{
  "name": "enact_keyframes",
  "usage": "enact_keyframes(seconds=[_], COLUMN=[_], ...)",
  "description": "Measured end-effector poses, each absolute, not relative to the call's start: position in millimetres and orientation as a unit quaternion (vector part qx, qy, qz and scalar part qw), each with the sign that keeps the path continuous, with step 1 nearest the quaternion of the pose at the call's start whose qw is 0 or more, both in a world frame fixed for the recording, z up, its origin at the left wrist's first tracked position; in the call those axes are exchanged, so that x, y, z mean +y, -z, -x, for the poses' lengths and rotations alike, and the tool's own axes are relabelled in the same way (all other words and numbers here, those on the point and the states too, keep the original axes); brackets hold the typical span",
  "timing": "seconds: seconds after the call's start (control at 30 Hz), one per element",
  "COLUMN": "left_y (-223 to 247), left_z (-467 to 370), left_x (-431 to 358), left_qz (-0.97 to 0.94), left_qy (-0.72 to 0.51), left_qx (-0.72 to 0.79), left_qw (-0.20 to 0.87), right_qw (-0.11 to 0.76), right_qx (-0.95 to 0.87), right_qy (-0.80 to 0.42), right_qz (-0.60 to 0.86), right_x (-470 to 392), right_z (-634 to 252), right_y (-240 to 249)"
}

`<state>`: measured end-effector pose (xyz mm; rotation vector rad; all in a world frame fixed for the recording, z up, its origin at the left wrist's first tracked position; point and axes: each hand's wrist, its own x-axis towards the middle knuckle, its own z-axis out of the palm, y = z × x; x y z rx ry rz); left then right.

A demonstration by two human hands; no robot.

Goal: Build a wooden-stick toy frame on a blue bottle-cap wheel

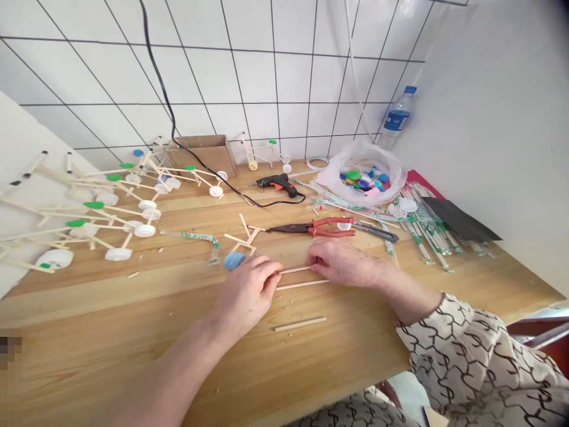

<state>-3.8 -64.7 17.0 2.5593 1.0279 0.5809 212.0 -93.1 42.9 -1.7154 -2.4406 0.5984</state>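
My left hand [249,290] and my right hand [344,263] pinch the two ends of a thin wooden stick [296,270] just above the table. A second stick [302,285] lies parallel, a little nearer to me, its ends close to both hands. Another loose stick [300,324] rests closer to the table's front edge. Beyond my left hand sit light blue caps [234,260] and a small joined stick frame [249,240]. Red-handled pliers [311,228] lie behind my hands, next to a grey utility knife [376,231].
Several stick frames with white cap wheels [144,230] stand at the left. A black glue gun [278,184], a cardboard box [204,155] and a bag of coloured caps [364,178] are at the back. Wrapped sticks [427,225] and a bottle [397,118] are at the right.
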Motion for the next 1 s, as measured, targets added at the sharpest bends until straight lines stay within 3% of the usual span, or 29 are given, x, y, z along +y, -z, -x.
enact_keyframes(seconds=[0.43, 0.67, 0.87, 1.0], left_y=[-26.3, -46.0, -50.2, -45.7], left_z=[5.5, 12.9, 7.2, 3.8], left_x=[-67.3, -77.5, -85.4, -88.8], left_qz=[-0.881, -0.888, -0.896, -0.901], left_qy=[-0.161, -0.046, 0.025, 0.008], left_qx=[0.376, 0.318, 0.318, 0.323], left_qw=[0.238, 0.330, 0.310, 0.289], right_qw=[0.015, -0.054, -0.101, -0.096], right_qx=[-0.806, -0.817, -0.824, -0.828], right_qy=[-0.202, -0.271, -0.262, -0.269], right_qz=[0.556, 0.506, 0.492, 0.483], right_x=[-103.7, -120.3, -123.5, -121.5], right_z=[-200.3, -189.7, -187.3, -191.4], right_y=[-59.8, -72.7, -71.3, -73.4])
